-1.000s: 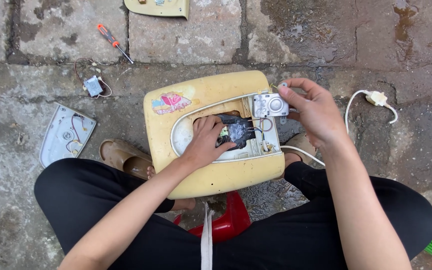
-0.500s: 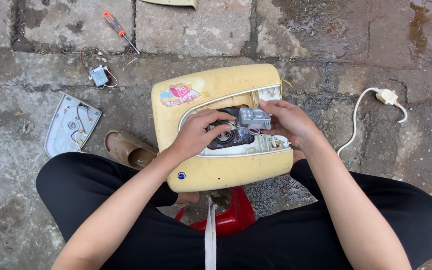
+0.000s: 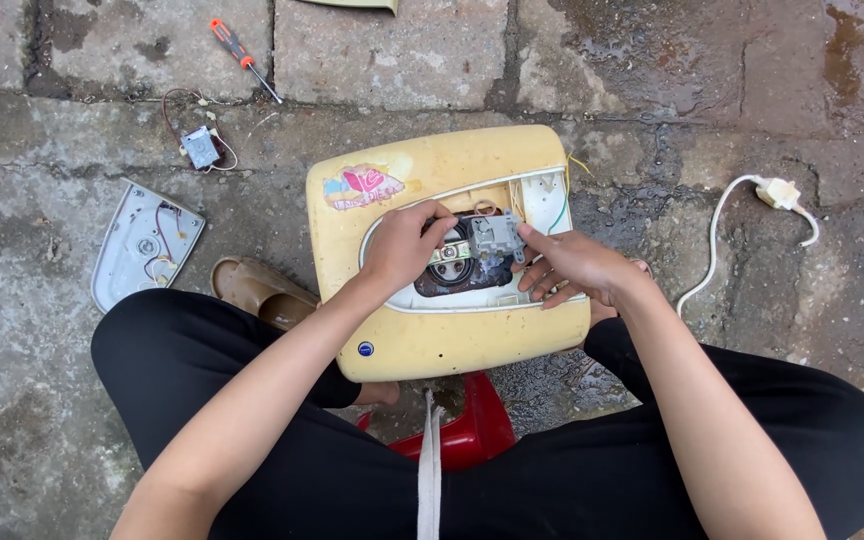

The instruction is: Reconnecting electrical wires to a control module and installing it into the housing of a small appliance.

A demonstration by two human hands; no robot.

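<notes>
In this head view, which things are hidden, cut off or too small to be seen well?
- How the small grey part sits in the opening of the yellow casing: the left hand and right hand cover it.
- Red stool: mostly hidden under the casing and legs.
- Pale object at the top: cut off by the edge.
- Wiring on the grey panel: too small to follow.

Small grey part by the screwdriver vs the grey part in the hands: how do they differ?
The grey part on the ground lies loose on the stone beside the screwdriver, untouched; the grey part in the hands is gripped by the left hand and right hand over the yellow housing. The ground one trails loose thin wires and looks smaller. Both are boxy and grey.
</notes>
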